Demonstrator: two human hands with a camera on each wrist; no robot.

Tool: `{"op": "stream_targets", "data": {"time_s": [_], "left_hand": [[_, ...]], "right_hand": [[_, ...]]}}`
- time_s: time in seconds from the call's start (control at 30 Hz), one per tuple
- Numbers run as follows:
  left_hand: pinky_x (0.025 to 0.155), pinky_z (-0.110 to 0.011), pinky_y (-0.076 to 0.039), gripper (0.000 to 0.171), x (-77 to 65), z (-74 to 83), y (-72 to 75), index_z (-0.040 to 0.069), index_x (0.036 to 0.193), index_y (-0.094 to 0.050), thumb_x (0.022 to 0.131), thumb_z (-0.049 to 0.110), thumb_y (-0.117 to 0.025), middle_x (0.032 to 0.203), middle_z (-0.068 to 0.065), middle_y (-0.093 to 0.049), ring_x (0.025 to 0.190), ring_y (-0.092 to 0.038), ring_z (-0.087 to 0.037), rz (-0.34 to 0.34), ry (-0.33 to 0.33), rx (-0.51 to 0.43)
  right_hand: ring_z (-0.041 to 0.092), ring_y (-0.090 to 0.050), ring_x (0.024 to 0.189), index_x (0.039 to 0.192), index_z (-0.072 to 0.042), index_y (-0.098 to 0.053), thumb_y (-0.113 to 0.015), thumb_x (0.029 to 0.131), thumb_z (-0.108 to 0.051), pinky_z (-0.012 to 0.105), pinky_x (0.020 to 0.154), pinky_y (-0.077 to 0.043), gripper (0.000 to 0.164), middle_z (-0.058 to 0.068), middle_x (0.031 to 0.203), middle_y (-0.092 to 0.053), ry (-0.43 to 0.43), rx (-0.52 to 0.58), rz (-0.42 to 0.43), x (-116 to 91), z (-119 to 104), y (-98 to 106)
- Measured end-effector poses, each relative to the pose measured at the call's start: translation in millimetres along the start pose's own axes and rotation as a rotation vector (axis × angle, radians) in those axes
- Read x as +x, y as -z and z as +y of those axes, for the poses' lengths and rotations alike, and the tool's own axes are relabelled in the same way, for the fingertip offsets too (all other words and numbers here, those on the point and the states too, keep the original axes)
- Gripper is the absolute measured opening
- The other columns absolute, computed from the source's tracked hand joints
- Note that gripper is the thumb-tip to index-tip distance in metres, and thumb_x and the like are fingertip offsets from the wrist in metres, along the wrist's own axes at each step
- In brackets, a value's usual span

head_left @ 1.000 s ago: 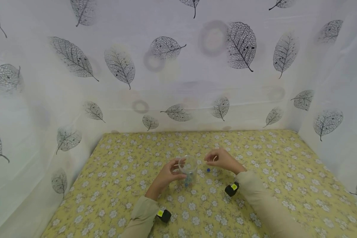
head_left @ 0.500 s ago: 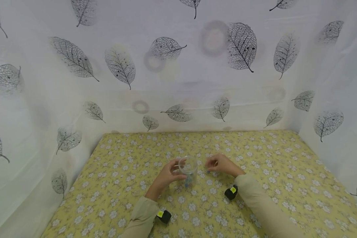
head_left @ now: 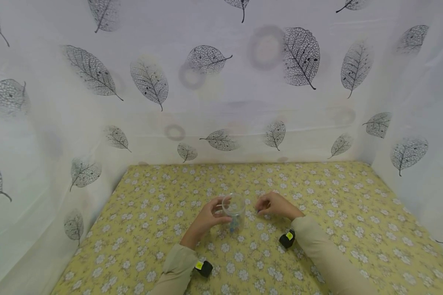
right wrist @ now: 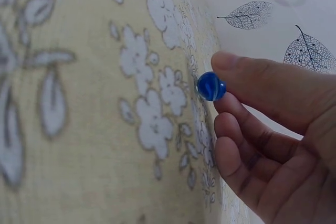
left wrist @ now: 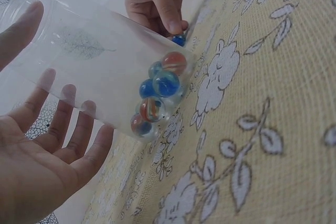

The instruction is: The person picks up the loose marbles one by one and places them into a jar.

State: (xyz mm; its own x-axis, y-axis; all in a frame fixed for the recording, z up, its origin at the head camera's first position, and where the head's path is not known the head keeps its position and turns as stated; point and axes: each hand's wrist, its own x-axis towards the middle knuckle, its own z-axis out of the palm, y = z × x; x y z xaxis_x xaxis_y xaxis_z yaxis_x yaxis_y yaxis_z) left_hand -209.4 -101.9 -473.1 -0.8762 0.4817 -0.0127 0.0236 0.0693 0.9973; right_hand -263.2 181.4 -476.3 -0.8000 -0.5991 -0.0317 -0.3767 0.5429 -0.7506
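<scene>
A clear plastic jar (head_left: 238, 220) stands upright on the flowered cloth in the head view. My left hand (head_left: 206, 217) holds it from the left side, thumb and fingers curved round its wall. Several blue and orange-streaked glass marbles (left wrist: 166, 83) lie at the jar's bottom, seen in the left wrist view. Just right of the jar, my right hand (head_left: 276, 205) pinches a blue marble (right wrist: 211, 86) between thumb and forefinger, low at the cloth. From above, the curled fingers hide most of that marble.
A yellow flowered cloth (head_left: 151, 246) covers the table under both hands. White sheeting (head_left: 221, 102) printed with leaves closes off the back and both sides. Each wrist wears a small black camera, the left camera (head_left: 205, 268) and the right camera (head_left: 287, 239).
My right hand has come down onto the blue marble, which lay on the cloth, and now pinches it. My left hand and the jar have stayed in place.
</scene>
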Motion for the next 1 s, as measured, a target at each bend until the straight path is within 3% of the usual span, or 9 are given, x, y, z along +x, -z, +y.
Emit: {"op": "stream_targets", "data": {"time_s": [0.3,0.73,1.0], "left_hand": [[0.105,-0.045,-0.043,0.066,0.3,-0.4,0.1,0.019,0.142,-0.041,0.083,0.019,-0.072,0.144,-0.018,-0.037,0.132,-0.039,-0.035,0.004,0.0,0.013],[0.106,-0.046,-0.042,0.067,-1.4,1.8,-0.6,0.018,0.142,-0.04,0.083,0.02,-0.072,0.145,-0.019,-0.036,0.133,-0.038,-0.036,-0.001,-0.012,0.014],[0.112,-0.05,-0.033,0.069,-2.1,4.0,-1.7,0.014,0.143,-0.039,0.083,0.022,-0.073,0.143,-0.022,-0.036,0.133,-0.037,-0.038,-0.002,-0.025,0.0]], "right_hand": [[0.006,-0.059,0.07,0.09,-0.004,-0.071,-0.073,0.08,-0.007,0.02,0.062,-0.053,0.01,0.007,0.084,-0.068,0.008,-0.018,-0.014,-1.6,-2.3,1.2],[0.004,-0.059,0.069,0.087,-0.007,-0.072,-0.073,0.08,-0.006,0.02,0.061,-0.053,0.007,0.004,0.083,-0.067,0.004,-0.038,-0.016,-1.4,0.1,0.8],[0.008,-0.061,0.07,0.088,-0.008,-0.072,-0.073,0.081,-0.008,0.021,0.061,-0.053,0.007,0.004,0.084,-0.069,-0.007,-0.027,-0.022,-5.0,-4.5,1.8]]}}
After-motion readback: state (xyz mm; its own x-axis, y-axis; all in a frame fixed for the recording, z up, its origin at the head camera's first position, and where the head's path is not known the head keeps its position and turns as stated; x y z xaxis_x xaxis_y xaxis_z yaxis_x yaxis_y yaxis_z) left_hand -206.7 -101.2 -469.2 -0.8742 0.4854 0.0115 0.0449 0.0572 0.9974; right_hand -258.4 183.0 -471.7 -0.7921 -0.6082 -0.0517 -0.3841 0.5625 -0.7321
